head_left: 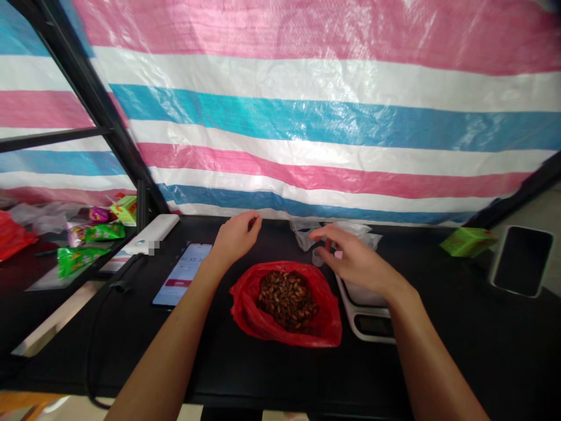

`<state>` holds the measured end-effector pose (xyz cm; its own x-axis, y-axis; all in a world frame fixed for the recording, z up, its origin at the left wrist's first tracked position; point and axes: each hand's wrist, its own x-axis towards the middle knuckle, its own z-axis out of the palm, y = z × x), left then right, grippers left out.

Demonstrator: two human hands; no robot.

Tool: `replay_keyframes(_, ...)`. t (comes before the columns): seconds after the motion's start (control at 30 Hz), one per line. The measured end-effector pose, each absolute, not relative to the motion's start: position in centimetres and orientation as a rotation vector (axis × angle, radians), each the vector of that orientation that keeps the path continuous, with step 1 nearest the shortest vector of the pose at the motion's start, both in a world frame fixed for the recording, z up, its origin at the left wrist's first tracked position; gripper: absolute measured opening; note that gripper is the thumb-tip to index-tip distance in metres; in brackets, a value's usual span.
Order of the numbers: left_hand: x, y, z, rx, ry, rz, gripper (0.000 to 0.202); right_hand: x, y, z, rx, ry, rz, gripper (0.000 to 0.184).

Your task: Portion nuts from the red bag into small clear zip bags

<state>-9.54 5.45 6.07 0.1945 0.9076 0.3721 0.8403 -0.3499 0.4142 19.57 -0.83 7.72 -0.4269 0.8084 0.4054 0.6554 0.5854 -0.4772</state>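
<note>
My left hand [239,235] is beyond the red bag, its fingers curled together; whatever may be between them is hidden. My right hand [350,260] hovers over the kitchen scale [363,330] and covers part of its pan. Its index finger and thumb are apart, with the thumb tip by a small clear plastic cup [318,257]; contact is hard to tell. Between my forearms, an open red plastic bag [245,310] holds a heap of small brown seed-like pieces [287,298]. A bit of pink shows beside my right thumb. Clear plastic bags [302,234] lie behind this hand.
A phone showing a timer [182,278] lies left, near a white box-like device [160,231] and a black cable [92,339]. Snack packets [105,232] are farther left. At right are a green box [468,242] and an upright phone [523,260]. Striped sheeting [307,123] hangs behind.
</note>
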Motion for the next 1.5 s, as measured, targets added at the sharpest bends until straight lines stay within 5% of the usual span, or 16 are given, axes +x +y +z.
replay_keyframes(0.3,-10.1,5.6,7.4,2.245,1.667,0.909,0.033,18.4,-8.5,5.6,-1.47,-2.34,0.336,0.073)
replay_keyframes(0.53,-11.1,-3.8,5.6,1.918,1.572,0.584,0.04,18.6,-7.4,4.7,-1.555,-2.298,0.361,0.059)
replay_keyframes(0.63,-9.9,-8.1,2.2,1.771,1.634,0.663,0.066,18.6,-6.8,4.2,-1.574,-2.243,0.345,0.049)
replay_keyframes(0.97,-9.9,-6.2,4.6,1.622,1.504,1.07,0.035,15.7,-5.3,6.0,-1.341,-1.892,0.276,0.022)
replay_keyframes(1.1,-10.8,-5.1,3.1,1.702,1.667,1.184,0.032,14.9,-4.5,5.5,-1.316,-1.958,0.226,0.024)
replay_keyframes(1.3,-10.6,-6.3,1.0,2.001,2.009,1.25,0.057,17.1,-3.3,5.3,-1.407,-1.983,0.038,0.018)
replay_keyframes(1.5,-7.5,-9.0,4.7,2.507,1.689,1.386,0.035,20.7,-1.5,5.7,-1.441,-2.256,0.051,0.038)
